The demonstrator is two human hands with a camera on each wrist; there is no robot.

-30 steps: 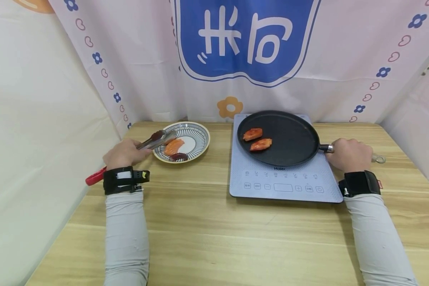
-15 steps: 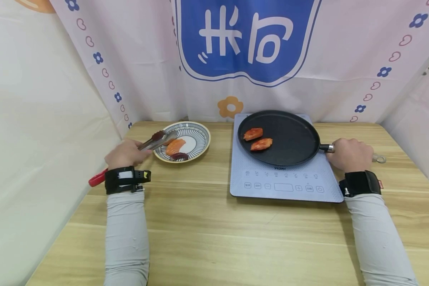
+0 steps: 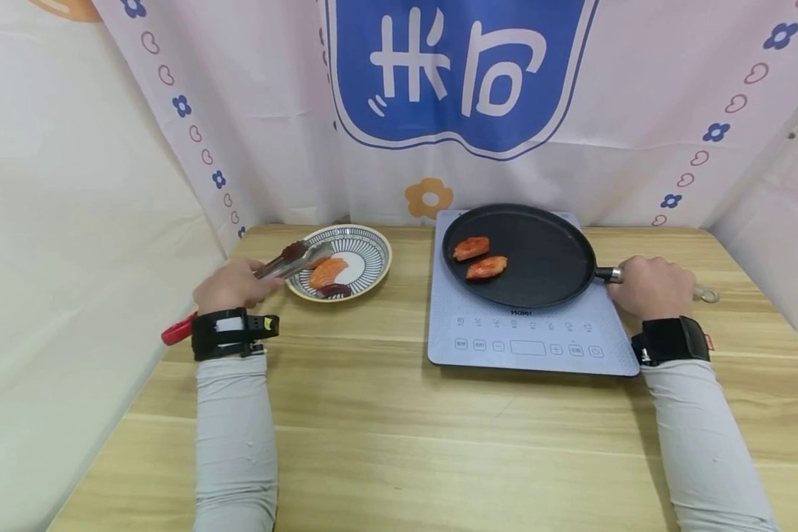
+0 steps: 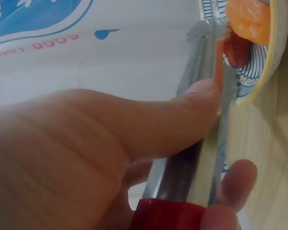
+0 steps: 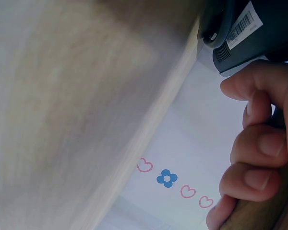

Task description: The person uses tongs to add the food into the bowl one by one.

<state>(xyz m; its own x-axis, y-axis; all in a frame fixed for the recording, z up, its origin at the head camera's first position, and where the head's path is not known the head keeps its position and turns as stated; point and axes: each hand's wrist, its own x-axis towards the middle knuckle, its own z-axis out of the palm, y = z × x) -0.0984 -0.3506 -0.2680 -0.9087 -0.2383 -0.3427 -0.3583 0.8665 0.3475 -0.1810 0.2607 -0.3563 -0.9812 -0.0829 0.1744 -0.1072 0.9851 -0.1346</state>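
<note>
My left hand (image 3: 229, 287) holds metal tongs (image 4: 194, 100) with red handle ends, its thumb lying along one arm. The tongs' tips reach over the left side of a patterned plate (image 3: 372, 277). On that plate lie an orange piece of food (image 3: 328, 273), like raw salmon, and a dark red piece (image 3: 335, 290). Whether the tongs pinch any food, I cannot tell. My right hand (image 3: 653, 288) grips the handle of a flat black frying pan (image 3: 539, 258), fingers curled round it in the right wrist view. Two reddish-brown chicken wings (image 3: 471, 248) sit at the pan's left side.
Under the pan is a pale induction cooker (image 3: 452, 318) with a button panel along its front. A wooden table (image 3: 372, 443) carries everything. Behind it hangs a white curtain (image 3: 273, 148) with a blue emblem, and pale fabric walls stand at both sides.
</note>
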